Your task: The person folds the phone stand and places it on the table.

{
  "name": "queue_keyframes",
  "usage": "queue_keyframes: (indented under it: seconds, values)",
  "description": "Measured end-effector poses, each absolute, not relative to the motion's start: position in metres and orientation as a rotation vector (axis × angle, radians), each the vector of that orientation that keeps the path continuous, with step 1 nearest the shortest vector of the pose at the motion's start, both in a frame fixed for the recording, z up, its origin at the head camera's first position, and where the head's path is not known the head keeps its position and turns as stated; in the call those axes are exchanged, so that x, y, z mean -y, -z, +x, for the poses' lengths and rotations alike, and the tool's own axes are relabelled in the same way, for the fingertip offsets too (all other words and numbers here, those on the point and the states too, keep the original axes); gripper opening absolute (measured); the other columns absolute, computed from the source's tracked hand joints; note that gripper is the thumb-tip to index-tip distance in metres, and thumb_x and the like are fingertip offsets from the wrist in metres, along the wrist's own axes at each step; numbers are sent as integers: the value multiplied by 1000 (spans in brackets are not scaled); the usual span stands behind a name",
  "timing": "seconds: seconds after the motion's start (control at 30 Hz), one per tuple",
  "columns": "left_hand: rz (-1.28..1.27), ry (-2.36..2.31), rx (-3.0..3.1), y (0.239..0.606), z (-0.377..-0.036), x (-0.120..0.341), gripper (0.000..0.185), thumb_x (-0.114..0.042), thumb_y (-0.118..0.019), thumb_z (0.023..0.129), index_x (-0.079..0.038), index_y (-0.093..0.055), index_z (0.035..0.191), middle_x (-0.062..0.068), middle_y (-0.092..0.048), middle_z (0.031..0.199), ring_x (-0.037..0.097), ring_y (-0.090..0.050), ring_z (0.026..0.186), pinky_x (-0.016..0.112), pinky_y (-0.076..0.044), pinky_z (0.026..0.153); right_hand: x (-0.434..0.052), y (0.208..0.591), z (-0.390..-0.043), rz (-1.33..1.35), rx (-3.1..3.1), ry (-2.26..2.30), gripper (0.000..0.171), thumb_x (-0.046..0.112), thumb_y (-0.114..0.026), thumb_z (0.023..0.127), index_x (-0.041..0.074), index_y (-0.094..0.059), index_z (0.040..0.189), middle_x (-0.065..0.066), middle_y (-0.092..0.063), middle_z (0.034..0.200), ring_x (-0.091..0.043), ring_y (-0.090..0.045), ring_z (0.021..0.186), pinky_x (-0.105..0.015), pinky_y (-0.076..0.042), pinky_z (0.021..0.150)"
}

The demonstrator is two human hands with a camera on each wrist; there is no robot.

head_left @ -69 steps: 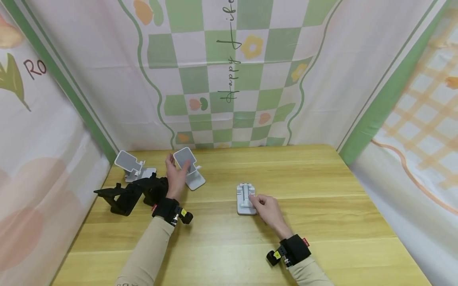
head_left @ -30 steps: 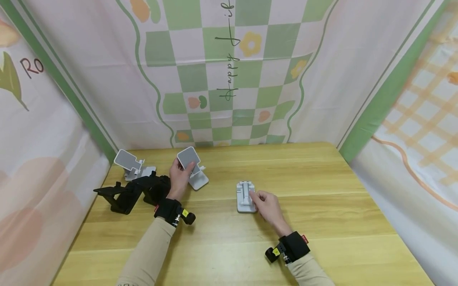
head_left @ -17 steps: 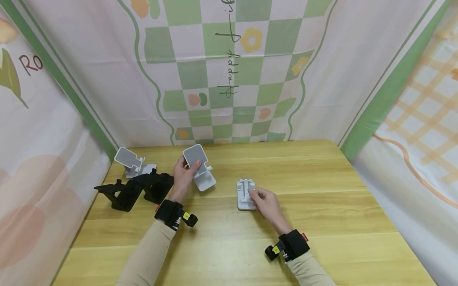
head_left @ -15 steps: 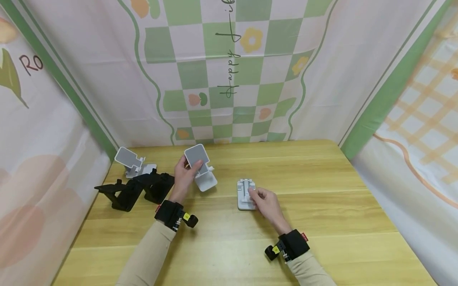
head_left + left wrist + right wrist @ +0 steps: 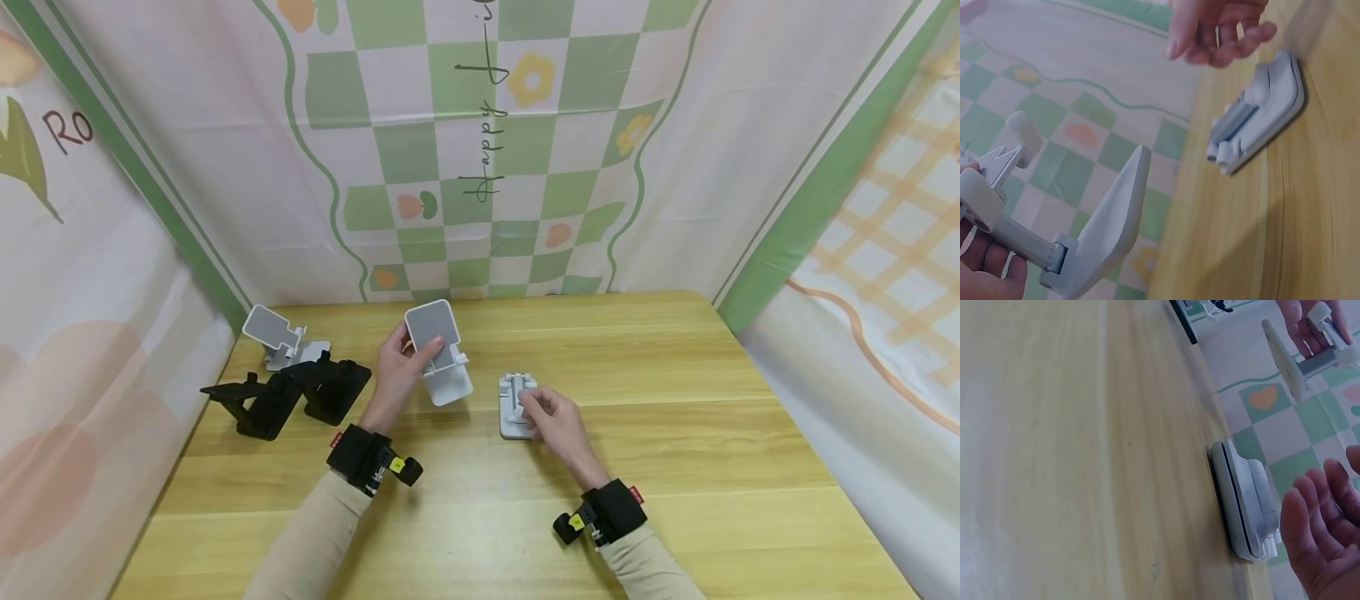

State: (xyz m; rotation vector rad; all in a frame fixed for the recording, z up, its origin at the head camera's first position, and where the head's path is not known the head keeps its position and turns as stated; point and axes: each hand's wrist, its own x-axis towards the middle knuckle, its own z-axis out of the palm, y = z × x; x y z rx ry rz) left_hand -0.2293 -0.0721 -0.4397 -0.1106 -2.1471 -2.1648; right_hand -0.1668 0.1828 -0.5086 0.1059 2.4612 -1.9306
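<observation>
My left hand (image 5: 397,375) grips an unfolded white phone stand (image 5: 433,321) with a grey pad, thumb on the pad's front. In the left wrist view this phone stand (image 5: 1110,225) is up off the table, its base tilted. A second white phone stand (image 5: 514,427) lies folded flat on the table, right of the raised one. Just above it hovers my right hand (image 5: 558,429), fingers loosely curled and holding nothing. Both wrist views show a gap between the right hand (image 5: 1329,537) and the folded phone stand (image 5: 1244,500).
At the table's left stand two black phone stands (image 5: 258,408), (image 5: 333,392) side by side, unfolded. Behind them is another unfolded white phone stand (image 5: 272,327). A patterned curtain (image 5: 540,167) hangs along the back edge of the wooden table (image 5: 675,417).
My left hand has lifted the unfolded white phone stand off the table and carried it right, away from the black ones. The right hand has stayed almost still by the folded phone stand.
</observation>
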Motion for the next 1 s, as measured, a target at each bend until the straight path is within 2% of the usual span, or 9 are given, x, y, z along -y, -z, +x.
queue_keyframes:
  seconds: [0.13,0.3,0.5,0.7,0.83,1.0]
  values:
    - [-188,2185,2130,436,-223,67,51,-8,-74,95,-2,-55,142,22,-60,134,36,-65,116,41,-57,95,-181,507,-167,73,-2419,1990,36,32,-65,103,-1,-68,115,-16,-73,97,-19,-70,83,-28,-60,71]
    - [-259,2195,2143,433,-216,62,50,-9,-74,94,-4,-57,141,20,-61,134,36,-65,118,46,-57,98,-178,505,-167,2,-2377,2042,33,25,-63,104,-3,-65,122,-21,-74,103,-24,-74,87,-33,-63,75]
    - [-364,2193,2153,432,-209,57,51,-9,-74,94,-3,-57,141,21,-60,134,38,-63,120,48,-56,99,-175,505,-169,-36,-2334,2032,40,27,-61,105,-4,-61,132,-23,-73,111,-28,-74,99,-34,-62,84]
    - [-425,2162,2180,434,-204,51,51,-10,-75,94,-3,-57,142,19,-63,132,35,-64,118,46,-57,97,-174,504,-168,-74,-2193,2081,48,26,-57,107,-4,-51,144,-29,-67,125,-36,-70,111,-40,-59,93]
    - [-455,2169,2200,433,-199,47,52,-12,-75,94,-5,-57,142,17,-64,131,33,-65,117,46,-58,95,-173,502,-169,-109,-2108,2110,51,25,-54,109,-4,-45,149,-32,-63,132,-33,-71,111,-40,-59,95]
    - [-507,2188,2194,431,-194,43,50,-11,-74,95,-3,-58,142,16,-66,131,31,-65,117,44,-58,95,-170,500,-171,-54,-2025,2132,54,28,-55,108,-3,-45,151,-32,-58,138,-28,-72,107,-36,-61,90]
